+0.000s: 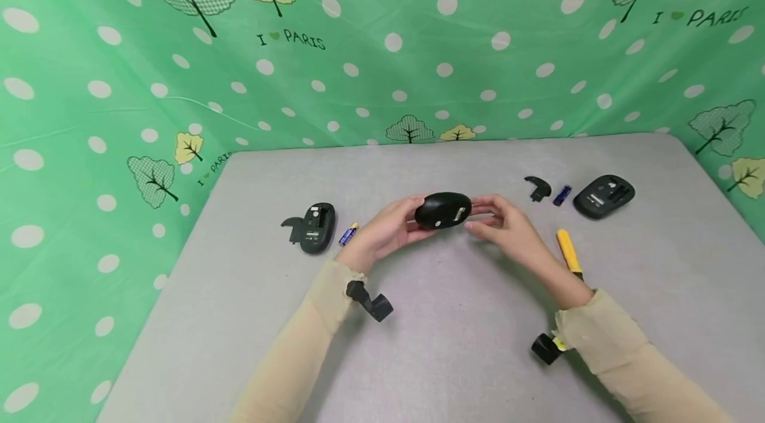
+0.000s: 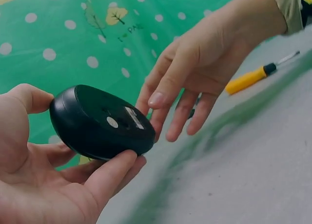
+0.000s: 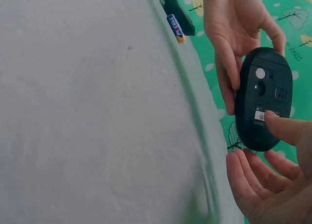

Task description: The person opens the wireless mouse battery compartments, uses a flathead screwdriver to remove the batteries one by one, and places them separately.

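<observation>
A black computer mouse [image 1: 443, 210] is held up above the table by my left hand [image 1: 388, 232], thumb at one end and fingers along its side. In the right wrist view, the underside of the mouse [image 3: 263, 94] shows a round white sticker, a small label and the sensor opening. My right hand [image 1: 510, 232] is at the other end of the mouse, fingers loosely extended. Its thumb overlaps the label in the right wrist view; whether it touches cannot be told. Seen from the left wrist, the right hand [image 2: 195, 70] has spread fingers close to the mouse's end.
To the left lie another mouse [image 1: 323, 230], a detached cover [image 1: 295, 229] against it, and a battery [image 1: 348, 234]. At the right are a third mouse [image 1: 602, 197], a cover [image 1: 540, 189], a dark blue battery [image 1: 562, 195] and a yellow-handled screwdriver [image 1: 568, 250]. Green patterned cloth [image 1: 358, 31] hangs behind.
</observation>
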Available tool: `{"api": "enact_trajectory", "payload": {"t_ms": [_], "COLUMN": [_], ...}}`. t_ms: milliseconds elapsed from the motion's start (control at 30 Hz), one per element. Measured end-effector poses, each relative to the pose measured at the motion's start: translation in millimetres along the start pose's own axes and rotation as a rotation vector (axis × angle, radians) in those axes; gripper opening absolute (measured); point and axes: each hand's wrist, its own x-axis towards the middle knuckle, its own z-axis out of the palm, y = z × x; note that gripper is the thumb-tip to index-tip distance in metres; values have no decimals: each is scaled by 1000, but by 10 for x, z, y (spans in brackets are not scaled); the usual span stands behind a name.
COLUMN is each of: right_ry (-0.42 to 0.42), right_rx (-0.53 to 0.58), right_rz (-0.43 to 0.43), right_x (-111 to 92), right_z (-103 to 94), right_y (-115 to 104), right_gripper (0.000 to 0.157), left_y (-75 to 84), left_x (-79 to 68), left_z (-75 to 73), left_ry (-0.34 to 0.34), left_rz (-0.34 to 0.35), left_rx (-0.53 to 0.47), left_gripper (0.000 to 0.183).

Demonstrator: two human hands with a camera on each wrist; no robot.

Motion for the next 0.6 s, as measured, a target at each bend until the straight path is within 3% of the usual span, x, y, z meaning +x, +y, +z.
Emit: {"api": "enact_trajectory", "payload": {"t_ms": [167,333,433,600], "right_ry": [14,31,25,19], "right_rx": [57,85,103,121], "right_rz": [9,-1,-4,-5], "right_x": [20,25,9,-9], "right_z": [29,50,42,27], "right_y": [-5,-8,-11,-26], "right_gripper": [51,43,41,39], "left_y": [-33,-77,-106,-161], "left_x": [-38,-68,-99,-148], "left_z": [1,-9,-29,-41], "left_ry": [-50,-93,-100,-105], "left_rz": [-45,-81,-96,-122], "left_rx": [-119,-174,-130,46], "left_gripper": [53,56,56,54]}}
